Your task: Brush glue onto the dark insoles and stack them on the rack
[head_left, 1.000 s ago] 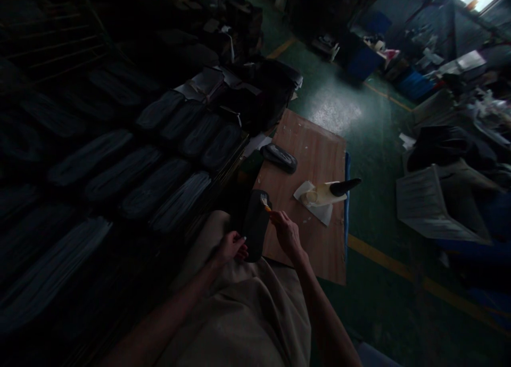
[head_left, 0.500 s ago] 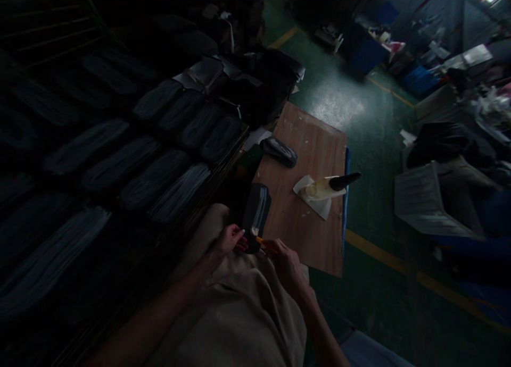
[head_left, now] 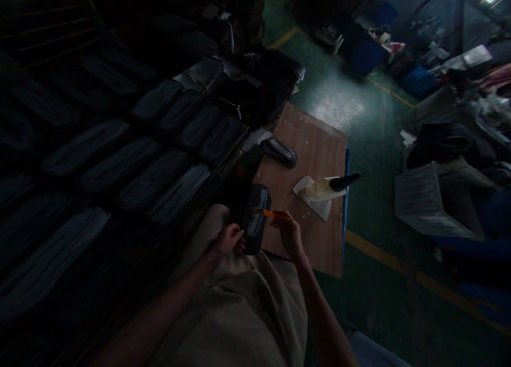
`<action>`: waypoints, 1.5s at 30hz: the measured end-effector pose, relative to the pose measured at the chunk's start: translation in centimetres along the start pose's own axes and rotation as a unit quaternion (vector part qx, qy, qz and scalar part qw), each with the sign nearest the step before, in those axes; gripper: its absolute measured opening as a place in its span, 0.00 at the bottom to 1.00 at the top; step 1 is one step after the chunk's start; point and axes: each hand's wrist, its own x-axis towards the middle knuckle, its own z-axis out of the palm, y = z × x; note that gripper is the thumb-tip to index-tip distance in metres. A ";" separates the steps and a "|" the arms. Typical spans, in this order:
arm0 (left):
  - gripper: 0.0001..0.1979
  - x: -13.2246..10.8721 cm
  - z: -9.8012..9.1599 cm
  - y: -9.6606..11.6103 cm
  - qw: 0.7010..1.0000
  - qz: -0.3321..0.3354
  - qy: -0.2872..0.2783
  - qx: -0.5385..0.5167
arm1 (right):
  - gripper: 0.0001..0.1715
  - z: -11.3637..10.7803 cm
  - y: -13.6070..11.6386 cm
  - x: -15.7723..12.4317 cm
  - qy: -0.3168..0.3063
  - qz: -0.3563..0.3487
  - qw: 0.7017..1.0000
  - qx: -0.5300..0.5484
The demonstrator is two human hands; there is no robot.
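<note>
A dark, oblong sole-like pad lies across the near left edge of the board, with whitish wet streaks along its middle. My left hand is curled at its near left edge, fingers closed against it. Between the fingers of my right hand is a brush with an orange handle. Its bristles rest on the streaked upper face of the pad. Farther up the board sits another dark pad, also smeared white. To the right, a pale container with a black tapered part stands on a white sheet.
The wooden board is in front of me, to the right of my knees. Racks at the left carry several rows of streaked dark pads. A grey crate and blue bins stand on the green floor at the right.
My right hand and the brush have moved up and away from me along the pad, and the brush has turned more crosswise. The white streaks are more spread out. My left hand stays put.
</note>
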 end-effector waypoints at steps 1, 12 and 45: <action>0.16 0.0 -0.1 0.0 1.000 0.004 -0.002 0.001 | 0.15 0.0 -0.1 0.6 0.018 -0.007 1.000 -0.013; 0.13 0.3 -0.4 -0.7 1.000 0.010 0.011 0.005 | 0.16 1.5 -0.6 4.3 0.005 -0.079 0.977 -0.198; 0.11 0.4 -0.7 -1.0 0.999 0.028 0.021 -0.017 | 0.15 0.3 -0.1 -5.1 -0.120 0.045 0.992 -0.019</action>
